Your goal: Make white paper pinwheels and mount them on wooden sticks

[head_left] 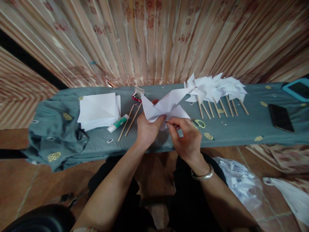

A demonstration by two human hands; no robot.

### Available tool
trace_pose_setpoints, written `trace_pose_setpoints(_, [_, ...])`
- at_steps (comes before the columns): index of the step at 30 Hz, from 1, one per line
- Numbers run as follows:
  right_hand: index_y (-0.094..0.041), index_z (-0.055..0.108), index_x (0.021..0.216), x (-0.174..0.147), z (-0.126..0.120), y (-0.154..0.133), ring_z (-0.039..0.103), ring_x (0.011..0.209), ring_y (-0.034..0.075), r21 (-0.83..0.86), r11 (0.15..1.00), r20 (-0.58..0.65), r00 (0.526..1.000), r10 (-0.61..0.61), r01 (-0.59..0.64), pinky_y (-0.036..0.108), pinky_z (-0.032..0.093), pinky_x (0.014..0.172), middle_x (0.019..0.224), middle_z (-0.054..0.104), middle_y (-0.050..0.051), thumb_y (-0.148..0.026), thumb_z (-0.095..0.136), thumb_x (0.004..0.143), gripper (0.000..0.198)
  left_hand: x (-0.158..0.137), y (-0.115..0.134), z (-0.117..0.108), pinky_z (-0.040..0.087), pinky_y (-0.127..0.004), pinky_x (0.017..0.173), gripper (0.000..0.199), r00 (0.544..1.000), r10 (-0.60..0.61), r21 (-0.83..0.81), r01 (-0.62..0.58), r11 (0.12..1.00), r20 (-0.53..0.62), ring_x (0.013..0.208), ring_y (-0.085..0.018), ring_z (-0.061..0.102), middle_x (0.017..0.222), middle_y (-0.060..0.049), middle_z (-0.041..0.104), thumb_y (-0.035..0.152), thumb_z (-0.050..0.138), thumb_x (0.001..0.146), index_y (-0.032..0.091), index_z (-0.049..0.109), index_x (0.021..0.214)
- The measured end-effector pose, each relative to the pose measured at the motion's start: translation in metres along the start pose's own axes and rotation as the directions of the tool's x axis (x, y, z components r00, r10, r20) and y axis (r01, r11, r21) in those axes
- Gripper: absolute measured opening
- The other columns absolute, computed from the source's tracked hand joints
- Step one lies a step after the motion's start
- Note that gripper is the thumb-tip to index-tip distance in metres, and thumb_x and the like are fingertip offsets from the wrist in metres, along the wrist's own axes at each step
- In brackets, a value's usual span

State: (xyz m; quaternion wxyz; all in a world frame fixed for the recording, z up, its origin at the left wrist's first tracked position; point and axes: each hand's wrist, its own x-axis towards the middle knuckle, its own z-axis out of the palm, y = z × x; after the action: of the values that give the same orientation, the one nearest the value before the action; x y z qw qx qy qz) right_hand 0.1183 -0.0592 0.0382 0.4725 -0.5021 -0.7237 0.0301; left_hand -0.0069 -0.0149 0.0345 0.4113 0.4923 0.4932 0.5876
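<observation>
A white paper pinwheel (166, 106) is held up over the middle of the cloth-covered bench. My left hand (148, 129) grips its lower left part, thumb in front and fingers mostly hidden behind the paper. My right hand (184, 135) is closed in a pinch at the pinwheel's lower edge. At those fingertips sits a tiny dark thing, too small to name. Just left of the pinwheel lie two wooden sticks (130, 122) and an open red box (137, 96) of small metallic pieces. Scissors (200, 123) with pale green handles lie partly behind my right hand.
White paper sheets (98, 108) are stacked at left, with a glue stick (118, 123) against them. Several finished pinwheels (214, 88) on sticks lie right of centre. Farther right are a phone (281, 117) and a blue-framed device (298, 90). A bag of paper scraps (238, 180) rests on the floor.
</observation>
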Motion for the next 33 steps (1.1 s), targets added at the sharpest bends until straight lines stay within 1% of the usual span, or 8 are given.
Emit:
trace_pose_setpoints(4, [-0.021,0.06,0.095,-0.003,-0.006,-0.014,0.064,0.074,0.017,-0.02,0.98,-0.004,0.981,-0.196,0.196,0.031,0.054,0.072,0.083,0.073,0.004,-0.008,0.057,0.089,0.014,0.001,0.001,-0.001,0.055,-0.032,0.08,0.041,0.999,-0.037,-0.045,0.036,0.998,-0.025,0.086,-0.024,0.07,0.095,-0.005,0.076,0.019,0.076,0.062,0.02,0.07,0.103])
trace_pose_setpoints(6, [-0.022,0.059,0.1,-0.003,-0.011,-0.019,0.065,0.075,0.017,-0.032,0.97,-0.007,0.97,-0.241,0.241,0.031,0.054,0.072,0.086,0.074,0.004,-0.007,0.058,0.088,0.019,0.0,0.002,-0.002,0.055,-0.033,0.08,0.041,0.999,-0.046,-0.055,0.045,0.997,-0.016,0.088,-0.025,0.07,0.095,-0.005,0.076,0.02,0.076,0.062,0.02,0.071,0.103])
trace_pose_setpoints(8, [-0.024,0.059,0.101,-0.003,-0.014,-0.019,0.066,0.076,0.017,-0.043,0.973,-0.01,0.974,-0.227,0.226,0.031,0.054,0.072,0.087,0.073,0.003,-0.007,0.059,0.088,0.021,-0.001,0.004,-0.003,0.054,-0.032,0.081,0.042,0.999,-0.048,-0.054,0.048,0.997,-0.003,0.089,-0.025,0.069,0.097,-0.006,0.075,0.02,0.077,0.062,0.019,0.07,0.104])
trace_pose_setpoints(11, [-0.024,0.061,0.095,0.0,-0.018,-0.01,0.065,0.072,0.016,-0.06,0.985,-0.001,0.987,-0.162,0.161,0.03,0.053,0.068,0.081,0.072,0.002,-0.01,0.059,0.088,0.016,-0.004,0.007,-0.004,0.054,-0.03,0.079,0.046,0.998,-0.064,-0.043,0.065,0.997,0.015,0.088,-0.023,0.069,0.095,-0.005,0.075,0.017,0.077,0.06,0.019,0.07,0.105])
trace_pose_setpoints(15, [-0.024,0.062,0.086,0.003,-0.02,0.004,0.062,0.071,0.015,-0.044,0.995,0.069,0.994,-0.085,0.088,0.029,0.051,0.067,0.078,0.07,0.0,-0.014,0.056,0.09,0.012,-0.008,0.012,-0.006,0.054,-0.03,0.078,0.046,0.994,-0.095,-0.031,0.097,0.995,0.053,0.085,-0.023,0.069,0.09,-0.004,0.075,0.015,0.078,0.059,0.019,0.07,0.105])
trace_pose_setpoints(20, [-0.024,0.063,0.086,0.002,-0.023,0.008,0.061,0.072,0.014,0.001,0.995,0.133,0.987,-0.095,0.096,0.028,0.05,0.069,0.077,0.068,-0.001,-0.014,0.056,0.09,0.013,-0.01,0.015,-0.009,0.054,-0.029,0.079,0.051,0.991,-0.096,-0.005,0.097,0.995,0.09,0.086,-0.023,0.07,0.095,-0.004,0.075,0.012,0.078,0.058,0.017,0.07,0.107])
trace_pose_setpoints(25, [-0.023,0.065,0.084,0.003,-0.028,0.009,0.061,0.072,0.014,0.067,0.997,0.207,0.977,-0.049,0.036,0.028,0.049,0.068,0.079,0.068,-0.001,-0.015,0.058,0.09,0.012,-0.009,0.013,-0.012,0.054,-0.034,0.084,0.051,0.981,-0.086,0.013,0.085,0.996,0.172,0.09,-0.025,0.07,0.1,-0.006,0.075,0.013,0.077,0.058,0.018,0.07,0.108])
trace_pose_setpoints(33, [-0.023,0.066,0.084,0.003,-0.029,0.016,0.059,0.071,0.014,0.097,0.995,0.252,0.968,0.004,-0.029,0.027,0.049,0.066,0.077,0.066,-0.001,-0.018,0.06,0.089,0.009,-0.01,0.014,-0.012,0.051,-0.038,0.092,0.051,0.968,-0.196,-0.071,0.209,0.975,0.154,0.097,-0.029,0.068,0.102,-0.007,0.074,0.008,0.079,0.05,0.018,0.071,0.099])
